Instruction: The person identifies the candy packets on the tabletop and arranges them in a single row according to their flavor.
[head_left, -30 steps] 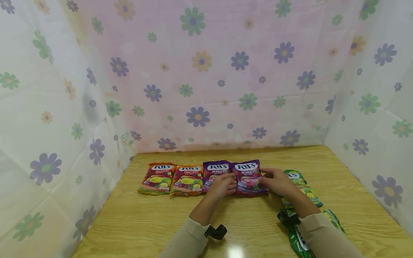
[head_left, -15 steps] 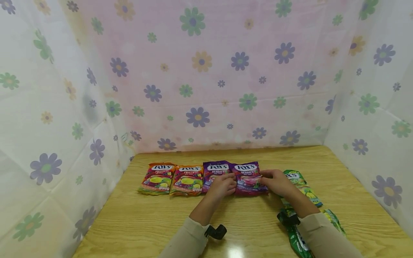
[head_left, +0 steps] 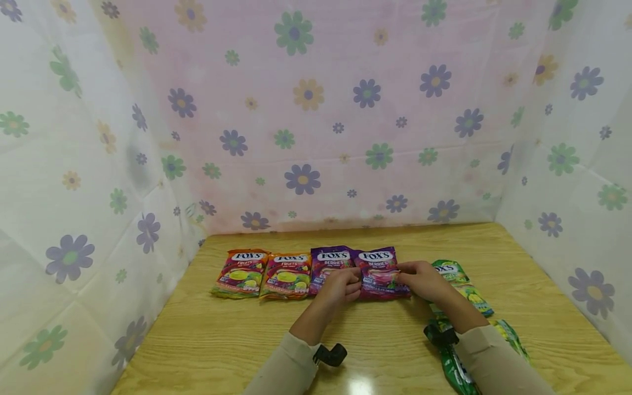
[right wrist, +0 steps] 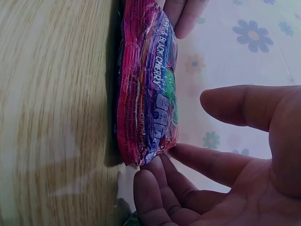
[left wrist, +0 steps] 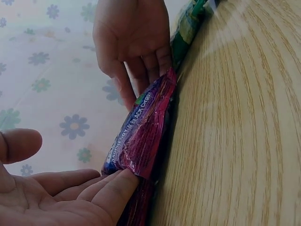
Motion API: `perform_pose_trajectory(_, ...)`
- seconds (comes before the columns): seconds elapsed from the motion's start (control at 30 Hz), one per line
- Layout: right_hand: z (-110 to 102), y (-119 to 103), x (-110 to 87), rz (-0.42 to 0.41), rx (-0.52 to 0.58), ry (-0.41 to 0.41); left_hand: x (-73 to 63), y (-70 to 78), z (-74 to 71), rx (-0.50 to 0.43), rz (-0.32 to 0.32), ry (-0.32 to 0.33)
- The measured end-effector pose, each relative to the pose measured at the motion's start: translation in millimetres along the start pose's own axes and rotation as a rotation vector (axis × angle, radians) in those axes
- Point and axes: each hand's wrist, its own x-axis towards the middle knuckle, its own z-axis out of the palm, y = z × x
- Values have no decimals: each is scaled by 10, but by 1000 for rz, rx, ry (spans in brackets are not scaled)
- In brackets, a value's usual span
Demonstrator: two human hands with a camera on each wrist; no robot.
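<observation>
Two purple Fox's Berries candy bags lie side by side mid-table in the head view. My left hand (head_left: 337,288) lies over the lower part of the left Berries bag (head_left: 332,257), its fingertips at the left edge of the right Berries bag (head_left: 378,269). In the left wrist view, those fingers touch the printed bag (left wrist: 143,125) while the thumb stands apart. At the opposite edge, my right hand (head_left: 424,282) touches the right Berries bag. The right wrist view has its fingertips against the end of that bag (right wrist: 148,94), thumb held clear.
Two orange Fox's Fruits bags (head_left: 286,275) sit to the left in the same row. Green candy bags (head_left: 474,299) lie at the right, partly under my right forearm, with another green bag (head_left: 456,367) nearer. Floral cloth walls (head_left: 306,137) surround the wooden table (head_left: 222,340).
The right Berries bag has shifted very slightly left and settled flatter against its neighbour. Both hands have stayed nearly in place, the left fingers moving a little.
</observation>
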Motion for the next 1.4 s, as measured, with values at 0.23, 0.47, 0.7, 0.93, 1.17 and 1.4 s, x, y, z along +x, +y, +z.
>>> perform_pose_trajectory(0.23, -17, -15, -10, -7, 5, -27, -2, -11, 4, -2, -3, -11)
perform_pose_trajectory(0.47, 7, 33, 6, -15, 8, -41, 11, -15, 1, -6, -25, -14)
perform_pose_trajectory(0.7, 17, 45, 10, -7, 9, -44, -5, -14, 1, -52, -18, -56)
perform_pose_trajectory(0.93, 15, 26, 4, -5, -1, -33, 3, -31, 1, -76, 8, -58)
perform_pose_trajectory(1.17, 3, -7, -9, -17, 26, -34, 5, -40, -3, -87, 31, -67)
perform_pose_trajectory(1.4, -21, -21, -43, -14, 20, -42, 16, -47, 6, -105, 22, -57)
